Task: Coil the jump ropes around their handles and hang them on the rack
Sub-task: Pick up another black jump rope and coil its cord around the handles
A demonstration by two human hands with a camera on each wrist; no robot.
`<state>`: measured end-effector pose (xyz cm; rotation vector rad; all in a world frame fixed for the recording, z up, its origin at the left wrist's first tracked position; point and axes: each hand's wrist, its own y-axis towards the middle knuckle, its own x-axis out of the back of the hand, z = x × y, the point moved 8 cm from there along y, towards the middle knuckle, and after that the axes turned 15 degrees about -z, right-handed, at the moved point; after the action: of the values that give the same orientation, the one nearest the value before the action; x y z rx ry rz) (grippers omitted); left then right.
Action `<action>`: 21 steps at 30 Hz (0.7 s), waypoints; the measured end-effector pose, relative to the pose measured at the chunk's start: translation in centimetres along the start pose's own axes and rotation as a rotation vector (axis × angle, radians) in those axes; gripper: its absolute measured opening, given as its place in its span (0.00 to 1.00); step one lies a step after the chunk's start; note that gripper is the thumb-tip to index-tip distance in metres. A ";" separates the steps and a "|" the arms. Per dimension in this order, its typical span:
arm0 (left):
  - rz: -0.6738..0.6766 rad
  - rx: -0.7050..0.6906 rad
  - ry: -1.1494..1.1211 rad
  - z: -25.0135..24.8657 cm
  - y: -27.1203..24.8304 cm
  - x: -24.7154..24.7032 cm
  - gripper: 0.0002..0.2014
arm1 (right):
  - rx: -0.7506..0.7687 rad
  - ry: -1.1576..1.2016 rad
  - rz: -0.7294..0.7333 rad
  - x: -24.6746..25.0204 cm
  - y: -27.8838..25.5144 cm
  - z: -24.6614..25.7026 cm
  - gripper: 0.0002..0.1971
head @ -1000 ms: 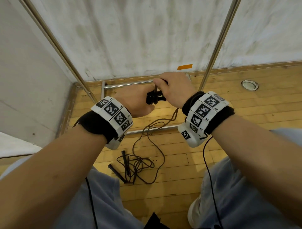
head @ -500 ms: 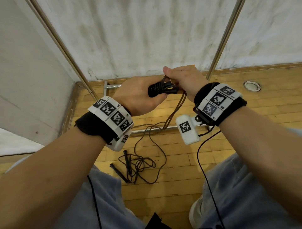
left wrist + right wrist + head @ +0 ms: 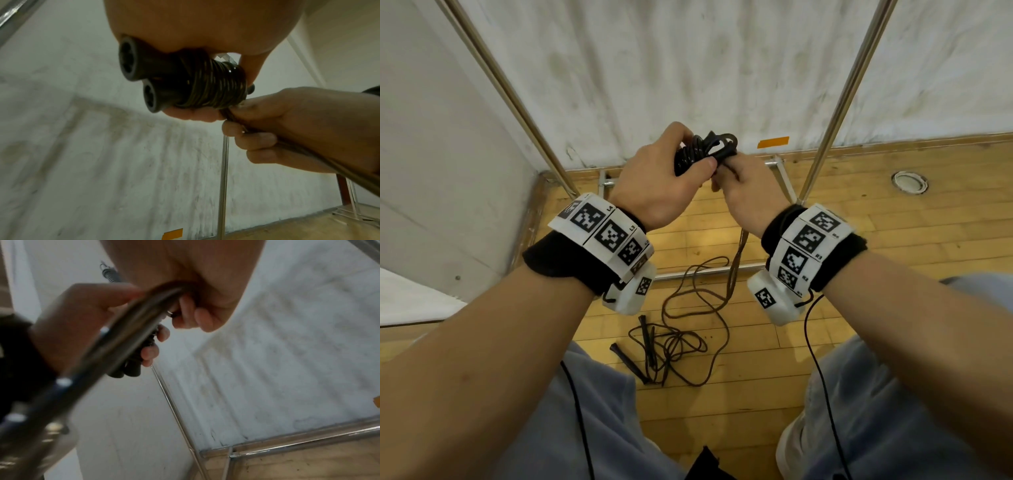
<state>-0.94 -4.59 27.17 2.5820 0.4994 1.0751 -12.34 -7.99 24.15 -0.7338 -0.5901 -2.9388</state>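
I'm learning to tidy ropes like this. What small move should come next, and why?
Probably another wrap: the right hand carries its pinched rope once more round the paired handles that the left hand holds. Turns already cover them, yet loose rope trails to the floor.

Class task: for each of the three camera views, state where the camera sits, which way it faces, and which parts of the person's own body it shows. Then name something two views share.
Head: on the head, facing down at the left hand, right hand, both forearms, and a second jump rope on the floor.
Left wrist: under the left wrist, facing along the palm at the paired handles and wound rope coil.
Right wrist: under the right wrist, facing along the taut rope strands.
Shared: both wrist views show both hands.
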 end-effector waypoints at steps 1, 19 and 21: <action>0.012 -0.004 0.007 -0.1 -0.1 -0.1 0.20 | 0.022 -0.059 0.015 -0.2 0.0 0.0 0.11; -0.063 -0.064 0.521 4.9 2.1 0.8 0.20 | -0.066 -0.214 0.340 -3.7 -2.7 -1.5 0.14; -0.021 -0.074 0.610 5.7 1.8 0.3 0.20 | 0.006 -0.278 0.353 -3.7 -2.8 -1.3 0.14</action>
<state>3.78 -6.88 24.21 2.1448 0.5994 1.8365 -10.05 -6.07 20.43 -1.1274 -0.4311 -2.5305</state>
